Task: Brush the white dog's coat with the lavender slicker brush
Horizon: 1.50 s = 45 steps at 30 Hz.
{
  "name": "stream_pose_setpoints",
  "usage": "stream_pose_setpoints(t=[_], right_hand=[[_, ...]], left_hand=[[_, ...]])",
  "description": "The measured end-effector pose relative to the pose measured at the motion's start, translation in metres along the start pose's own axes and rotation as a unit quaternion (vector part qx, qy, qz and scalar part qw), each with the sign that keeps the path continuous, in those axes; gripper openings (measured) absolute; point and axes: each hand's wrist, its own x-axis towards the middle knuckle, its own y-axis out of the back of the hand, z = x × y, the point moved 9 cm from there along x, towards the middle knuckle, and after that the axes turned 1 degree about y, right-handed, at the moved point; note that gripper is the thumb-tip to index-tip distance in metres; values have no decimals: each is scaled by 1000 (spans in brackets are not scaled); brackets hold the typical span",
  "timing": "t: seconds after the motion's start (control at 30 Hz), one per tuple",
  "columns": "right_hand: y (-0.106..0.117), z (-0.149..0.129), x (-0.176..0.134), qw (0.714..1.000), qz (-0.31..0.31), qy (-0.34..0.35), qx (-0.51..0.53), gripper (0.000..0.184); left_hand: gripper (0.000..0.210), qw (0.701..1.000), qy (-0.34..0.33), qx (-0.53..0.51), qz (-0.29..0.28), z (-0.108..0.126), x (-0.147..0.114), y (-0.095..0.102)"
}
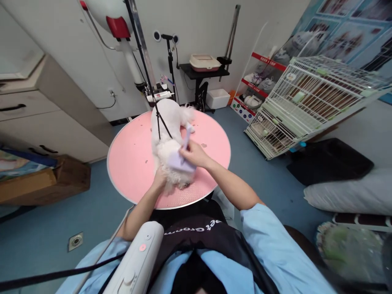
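A white dog point(167, 118) stands on a round pink grooming table point(128, 143), its curly head lowered toward me. My right hand point(196, 154) is closed around a lavender slicker brush point(176, 161), whose broad head is blurred and lies over the fur at the dog's head and neck. At the left side of the dog's head, my left hand point(160, 178) grips the fur, with the fingertips partly hidden in it. Thin black straps point(159, 118) run from above down to the dog's shoulders.
A grey-white handheld device or hose end point(134, 257) juts up near my chest. Behind the table stand a dryer arm point(130, 61) and a black stand with a litter tray point(204, 62). Wire cages point(294, 106) are at right, cabinets point(45, 106) and a cardboard box point(58, 179) at left.
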Motion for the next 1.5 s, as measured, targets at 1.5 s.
stream_pose_setpoints(t=[1.5], right_hand=[[6, -32, -19, 976, -15, 19, -217, 10]], left_hand=[[55, 990, -37, 97, 95, -15, -46, -26]])
